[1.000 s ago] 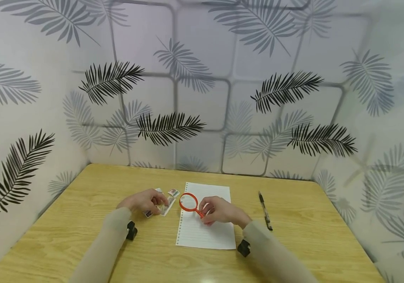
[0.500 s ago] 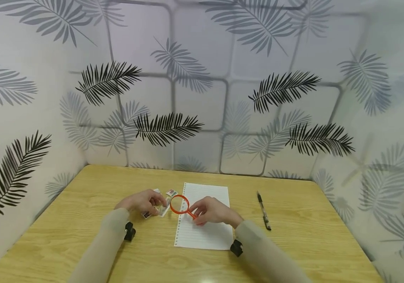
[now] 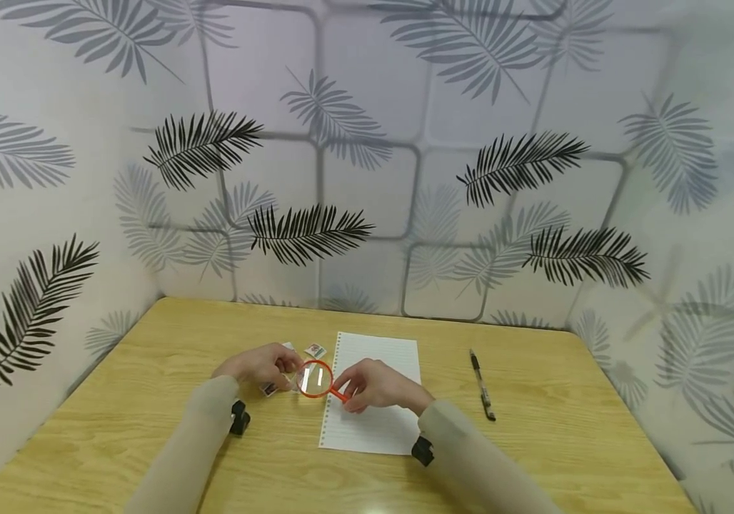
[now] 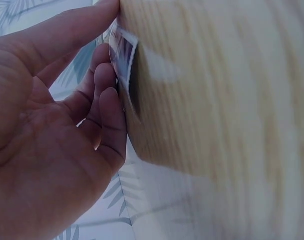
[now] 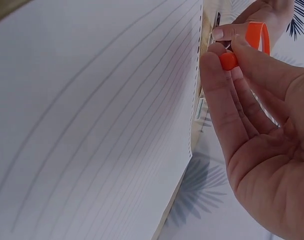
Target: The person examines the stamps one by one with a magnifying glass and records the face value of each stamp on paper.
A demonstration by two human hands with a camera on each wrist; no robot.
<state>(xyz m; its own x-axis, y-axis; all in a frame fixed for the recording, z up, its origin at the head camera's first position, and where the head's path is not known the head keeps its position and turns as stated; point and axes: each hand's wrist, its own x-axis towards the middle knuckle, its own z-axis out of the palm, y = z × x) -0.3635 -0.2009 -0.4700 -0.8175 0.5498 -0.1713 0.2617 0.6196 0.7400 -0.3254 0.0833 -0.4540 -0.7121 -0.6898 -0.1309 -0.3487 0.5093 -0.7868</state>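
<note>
The right hand [image 3: 375, 386] grasps the red magnifier [image 3: 315, 379], its handle pinched between thumb and fingertips, the other fingers bent loosely beneath. The magnifier is raised off the table [image 3: 116, 414], its ring just beyond the left edge of the paper [image 3: 373, 428] and close by the fingertips of the left hand [image 3: 263, 365]; two bright reflections show in the lens. The left hand reaches down over some small picture cards, thumb extended and the other visible fingers loosely bent; I cannot tell whether its fingertips pinch a card. One dark card [image 3: 268, 389] pokes out beside the left thumb, and in the left wrist view it lies with an edge lifted off the wood. A small card [image 3: 315, 350] with a coloured print lies just behind the lens, and a pale one [image 3: 288, 345] shows partly behind the left hand. The paper is ruled, with perforations along its left edge, and lies under the right hand. A pen [image 3: 482, 385] with a clear barrel and dark ends lies to the right of the paper, apart from it. Behind the table stands a pale wall [image 3: 367, 178] patterned with black and grey fronds.
</note>
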